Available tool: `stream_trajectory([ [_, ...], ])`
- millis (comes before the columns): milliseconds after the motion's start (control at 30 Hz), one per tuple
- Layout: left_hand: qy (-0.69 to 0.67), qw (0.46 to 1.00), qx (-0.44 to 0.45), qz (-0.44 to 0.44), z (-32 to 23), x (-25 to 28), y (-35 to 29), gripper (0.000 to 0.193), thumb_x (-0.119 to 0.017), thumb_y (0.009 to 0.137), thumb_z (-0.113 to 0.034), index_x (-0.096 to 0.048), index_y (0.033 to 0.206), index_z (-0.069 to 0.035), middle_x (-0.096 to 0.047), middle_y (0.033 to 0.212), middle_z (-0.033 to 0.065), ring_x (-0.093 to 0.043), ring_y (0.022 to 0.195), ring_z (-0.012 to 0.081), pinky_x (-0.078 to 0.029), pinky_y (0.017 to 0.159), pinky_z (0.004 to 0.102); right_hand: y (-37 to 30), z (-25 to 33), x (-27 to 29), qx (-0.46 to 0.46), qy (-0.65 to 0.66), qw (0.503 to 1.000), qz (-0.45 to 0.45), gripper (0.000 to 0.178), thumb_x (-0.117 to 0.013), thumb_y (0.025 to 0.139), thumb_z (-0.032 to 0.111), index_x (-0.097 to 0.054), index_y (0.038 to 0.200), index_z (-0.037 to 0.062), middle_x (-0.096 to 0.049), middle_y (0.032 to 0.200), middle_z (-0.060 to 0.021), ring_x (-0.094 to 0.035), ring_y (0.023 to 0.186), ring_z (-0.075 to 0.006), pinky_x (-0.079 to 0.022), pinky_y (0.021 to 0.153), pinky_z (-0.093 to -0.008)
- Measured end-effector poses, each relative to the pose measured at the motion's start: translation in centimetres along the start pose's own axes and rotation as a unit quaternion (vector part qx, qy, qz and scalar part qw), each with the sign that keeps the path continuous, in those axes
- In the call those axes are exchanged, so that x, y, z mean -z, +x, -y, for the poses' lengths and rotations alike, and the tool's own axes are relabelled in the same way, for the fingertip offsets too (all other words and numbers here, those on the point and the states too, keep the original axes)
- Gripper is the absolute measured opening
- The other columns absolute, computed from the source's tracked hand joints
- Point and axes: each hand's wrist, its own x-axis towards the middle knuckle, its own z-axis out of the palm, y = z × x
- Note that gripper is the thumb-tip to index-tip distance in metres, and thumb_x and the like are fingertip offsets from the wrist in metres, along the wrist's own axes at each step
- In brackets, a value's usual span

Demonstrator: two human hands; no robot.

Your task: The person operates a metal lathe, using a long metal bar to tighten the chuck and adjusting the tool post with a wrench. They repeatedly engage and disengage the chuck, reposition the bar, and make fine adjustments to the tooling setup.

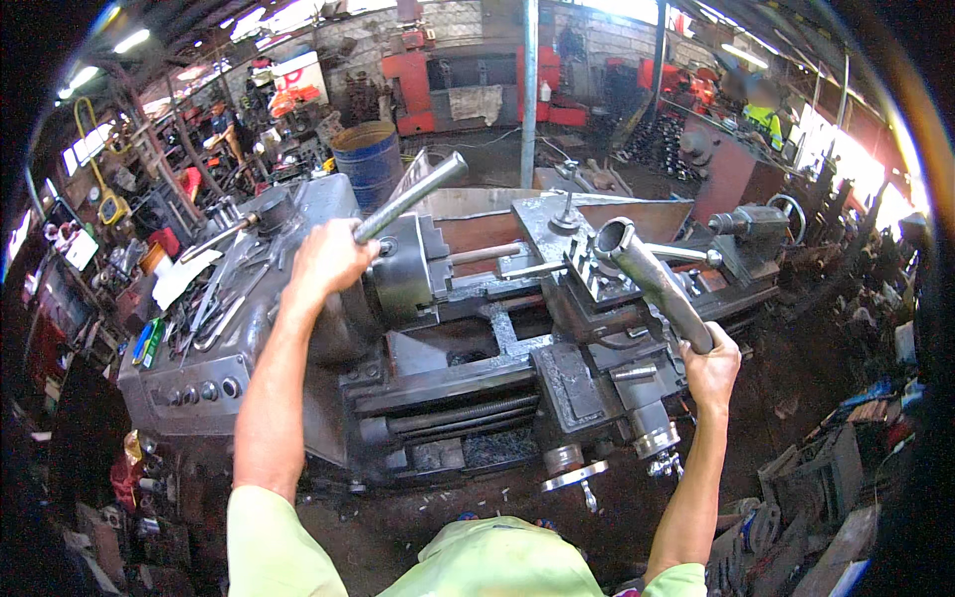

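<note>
Rod [485,254] appears mounted in chuck [403,277]. Left hand [331,257] grips bar [413,196]; right hand [712,366] holds pipe [665,287], not yet applied.

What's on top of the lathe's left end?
Loose metal tools, a white sheet and a green-blue item lie on the lathe. The left hand and forearm cover part of it; anything behind them cannot be seen.

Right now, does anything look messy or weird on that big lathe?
Yes: loose metal hand tools lie jumbled at different angles on top of the headstock, beside a pale rag or paper. It looks like a cluttered shelf.
</note>
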Motion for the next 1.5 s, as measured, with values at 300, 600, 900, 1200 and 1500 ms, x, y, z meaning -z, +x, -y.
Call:
stream_trajectory([
  [300,0.160,0.984,-0.061,-0.055,-6.0,1.4,4.2,0.036,-0.062,0.087,-0.035,-0.066,0.106,-0.005,-0.072,0.103,0.0225,-0.069,0.101,0.0388,-0.055,0.086,0.0513,4.3,4.6,-0.2,0.158,-0.098,0.978,-0.091,0.024,-0.074,0.073,0.004,-0.069,0.096,0.0010,-0.070,0.088,-0.0140,-0.068,0.080,-0.0279,-0.051,0.076,-0.0356],
  [600,0.116,0.991,-0.037,-0.054,-4.5,0.9,2.6,0.038,-0.065,0.090,-0.038,-0.063,0.112,-0.007,-0.071,0.105,0.0218,-0.069,0.103,0.0397,-0.055,0.087,0.0511,11.5,8.7,-2.1,0.252,-0.221,0.932,-0.138,0.021,-0.073,0.071,0.011,-0.071,0.091,0.0153,-0.066,0.094,-0.0066,-0.061,0.099,-0.0318,-0.050,0.081,-0.0463],
  [900,0.146,0.975,0.020,-0.165,-5.1,-1.0,2.3,0.035,-0.068,0.087,-0.040,-0.068,0.110,-0.013,-0.072,0.102,0.0165,-0.071,0.096,0.0365,-0.056,0.081,0.0484,16.9,10.0,-5.8,0.268,-0.238,0.926,-0.120,0.026,-0.067,0.072,0.008,-0.072,0.095,0.0185,-0.066,0.094,-0.0057,-0.061,0.101,-0.0300,-0.048,0.080,-0.0478],
  [1200,0.168,0.975,0.019,-0.147,-5.5,-0.8,2.5,0.034,-0.067,0.087,-0.040,-0.070,0.111,-0.016,-0.072,0.105,0.0142,-0.070,0.094,0.0354,-0.057,0.081,0.0477,22.0,10.7,-6.7,0.307,-0.249,0.912,-0.113,0.024,-0.074,0.071,0.014,-0.073,0.094,0.0177,-0.067,0.095,-0.0063,-0.062,0.100,-0.0301,-0.049,0.078,-0.0475],
  [1500,0.165,0.966,-0.064,-0.190,-4.3,-0.8,2.8,0.026,-0.064,0.085,-0.034,-0.068,0.101,-0.014,-0.071,0.094,0.0121,-0.070,0.088,0.0357,-0.056,0.077,0.0477,27.0,12.0,-11.7,0.356,-0.254,0.895,-0.090,0.022,-0.063,0.078,0.011,-0.073,0.096,0.0186,-0.068,0.099,-0.0059,-0.061,0.107,-0.0280,-0.047,0.080,-0.0496],
])
